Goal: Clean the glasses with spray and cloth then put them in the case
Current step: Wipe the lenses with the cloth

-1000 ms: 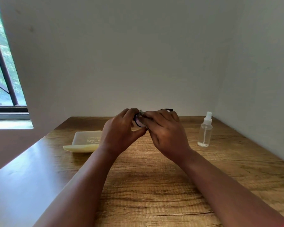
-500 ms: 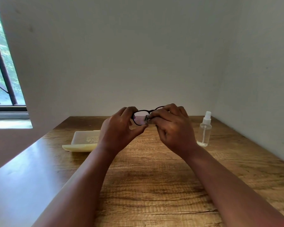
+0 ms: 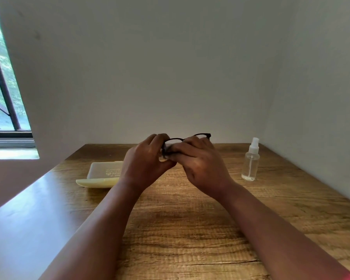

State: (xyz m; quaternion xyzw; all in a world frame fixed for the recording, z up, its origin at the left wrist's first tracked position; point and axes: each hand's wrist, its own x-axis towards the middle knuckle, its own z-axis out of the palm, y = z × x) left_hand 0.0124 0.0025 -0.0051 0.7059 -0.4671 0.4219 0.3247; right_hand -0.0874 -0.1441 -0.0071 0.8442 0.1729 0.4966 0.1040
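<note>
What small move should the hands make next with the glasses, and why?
Probably keep rubbing the lens. The left hand grips the glasses and the right hand presses the cloth on them, above the table, while the open case waits at left.

Some small white print and a tiny logo on the lid of the case (image 3: 103,170), upside down from here. Too small and blurry to read, so no word or brand to tell. No other words, numbers or signs to see, not even on the bottle (image 3: 250,162).
</note>
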